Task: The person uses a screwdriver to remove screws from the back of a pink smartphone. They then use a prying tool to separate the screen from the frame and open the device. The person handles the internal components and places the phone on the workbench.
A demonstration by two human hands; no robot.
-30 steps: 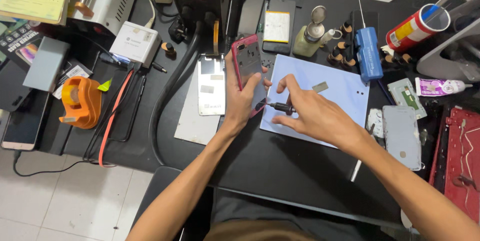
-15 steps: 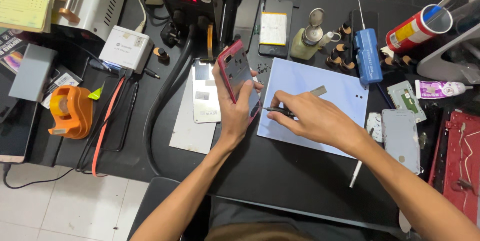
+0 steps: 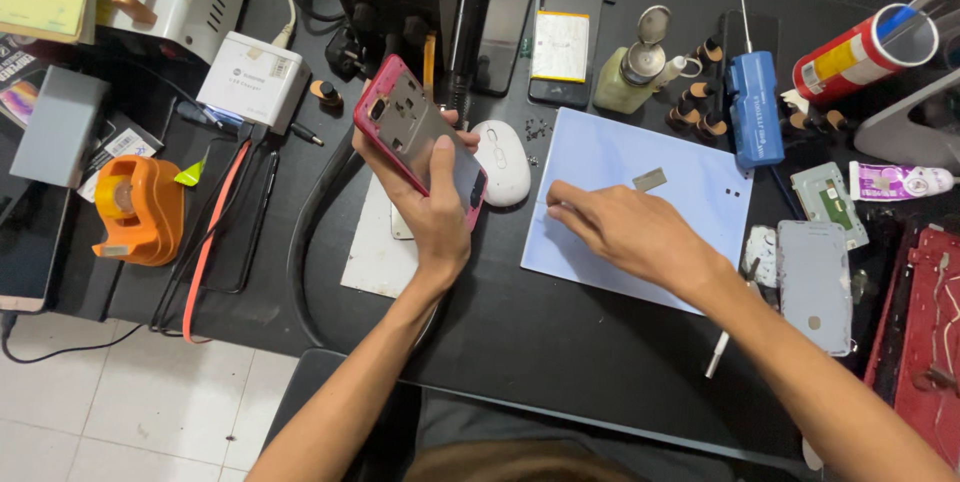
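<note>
My left hand (image 3: 435,207) grips a red-framed phone body (image 3: 405,127), open side up, and holds it tilted above the black desk, thumb across its lower half. My right hand (image 3: 630,232) rests palm down on a light blue work mat (image 3: 620,157). Its fingertips are drawn together at the mat's left edge, and whether they pinch anything is hidden. A small grey metal piece (image 3: 649,179) lies on the mat just beyond the hand. A white mouse (image 3: 503,162) sits between phone and mat.
A blue electric screwdriver (image 3: 753,107), a pump bottle (image 3: 630,72) and an opened phone with a yellow battery (image 3: 560,47) lie behind the mat. A grey phone back cover (image 3: 815,282) and a red case (image 3: 920,322) are at right. An orange tape dispenser (image 3: 135,207) is at left.
My left hand has raised the red phone body and turned it flatter, further from the mat. The dark tool seen earlier in my right hand no longer shows.
</note>
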